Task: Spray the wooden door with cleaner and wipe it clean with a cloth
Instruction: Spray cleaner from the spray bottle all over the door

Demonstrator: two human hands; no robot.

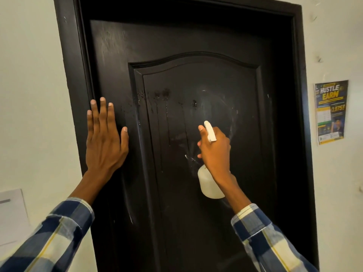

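The dark wooden door (196,46) filled most of the view, shut in its black frame (68,55), with a raised arched panel (196,79) in its upper half. The right hand (215,149) was clenched around the neck of a white spray bottle (209,185), the forefinger stretched forward beside the white nozzle head (209,131), which stood above the knuckles and aimed at the panel. The bottle's rounded body hung below the wrist, just in front of the door face and apart from it as far as could be told. A pale mist haze (225,110) lay on the panel ahead of the nozzle, up and to the right of the hand. To the left of it, wet blotches (157,95) sat near the panel's edge, and about 5 thin drip lines (168,124) ran straight down from them.

The left hand (105,134) grasped nothing: it lay released and flat, fingers spread and pointing up, palm pressed on the door's left stile just beside the frame. Both sleeves (59,232) were blue, white and yellow plaid.

On the pale wall (29,95) to the right of the frame hung a poster (331,111) reading "HUSTLE EARN". A white sheet of paper (11,216) showed low at the left edge. No cloth appeared anywhere in view.
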